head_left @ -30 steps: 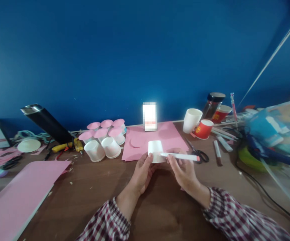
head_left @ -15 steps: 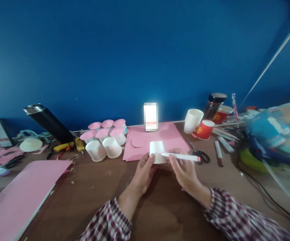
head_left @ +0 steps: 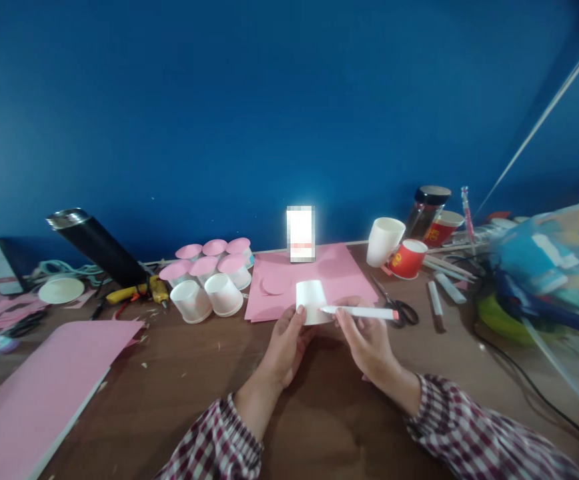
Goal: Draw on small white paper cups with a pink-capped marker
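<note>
A white paper cup [head_left: 310,297] is gripped in my left hand [head_left: 287,343], thumb on its near side, above the brown table. My right hand [head_left: 367,340] pinches a white marker [head_left: 367,312] with a coral-coloured end pointing right. The marker's tip is at the cup's right side; whether it touches is hard to tell. Beyond the cup lie pink paper sheets [head_left: 342,273] with a pink paper disc [head_left: 273,285] on them. Black-handled scissors [head_left: 407,313] lie just past the marker's end.
Several white cups topped with pink discs [head_left: 204,267] stand at left, with two plain white cups [head_left: 223,295] in front. Also there are a yellow glue gun [head_left: 139,291] and black flask [head_left: 102,247]. At right are a white mug [head_left: 385,241], red cup [head_left: 408,260] and cable [head_left: 529,377].
The cup has shifted slightly left and turned a little in my left hand. The marker stays almost where it was in my right hand.
</note>
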### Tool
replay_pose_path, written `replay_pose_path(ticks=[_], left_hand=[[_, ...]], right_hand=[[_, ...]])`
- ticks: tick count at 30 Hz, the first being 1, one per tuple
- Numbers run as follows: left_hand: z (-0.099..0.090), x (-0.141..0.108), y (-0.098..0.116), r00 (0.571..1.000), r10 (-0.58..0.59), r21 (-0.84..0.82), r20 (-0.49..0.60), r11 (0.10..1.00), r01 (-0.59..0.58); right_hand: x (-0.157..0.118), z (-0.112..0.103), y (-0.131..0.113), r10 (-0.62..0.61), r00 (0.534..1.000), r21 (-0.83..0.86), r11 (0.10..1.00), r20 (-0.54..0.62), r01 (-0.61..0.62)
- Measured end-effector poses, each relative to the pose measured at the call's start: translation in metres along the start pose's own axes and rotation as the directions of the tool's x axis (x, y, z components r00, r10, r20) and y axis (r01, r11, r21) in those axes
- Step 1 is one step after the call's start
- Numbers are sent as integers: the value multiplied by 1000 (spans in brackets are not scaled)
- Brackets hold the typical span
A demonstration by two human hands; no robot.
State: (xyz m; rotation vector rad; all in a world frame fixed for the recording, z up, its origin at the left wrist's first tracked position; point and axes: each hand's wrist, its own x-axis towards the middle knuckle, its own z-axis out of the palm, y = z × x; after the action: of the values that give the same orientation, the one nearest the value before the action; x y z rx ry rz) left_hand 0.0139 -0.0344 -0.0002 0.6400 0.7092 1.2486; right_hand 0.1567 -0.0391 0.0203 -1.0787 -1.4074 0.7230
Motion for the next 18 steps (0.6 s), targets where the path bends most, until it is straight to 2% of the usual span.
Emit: replay_pose_path(ticks=[3, 8, 14, 18], left_hand=[[-1, 0, -1, 1000, -11, -19, -11, 1000, 11], [-2, 2, -2, 1000, -2, -52, -10, 999, 1], [0, 1, 1, 998, -39, -87, -50, 996, 35], [0, 2, 1, 997, -63, -105, -51, 993, 57]], right_hand=[[0, 0, 3, 26, 999, 10, 1000, -21, -26], [-2, 1, 5, 58, 997, 55, 997, 41, -61], [2, 0, 3, 55, 998, 31, 998, -36, -53], [1, 1, 5, 74, 997, 65, 995, 14, -75]])
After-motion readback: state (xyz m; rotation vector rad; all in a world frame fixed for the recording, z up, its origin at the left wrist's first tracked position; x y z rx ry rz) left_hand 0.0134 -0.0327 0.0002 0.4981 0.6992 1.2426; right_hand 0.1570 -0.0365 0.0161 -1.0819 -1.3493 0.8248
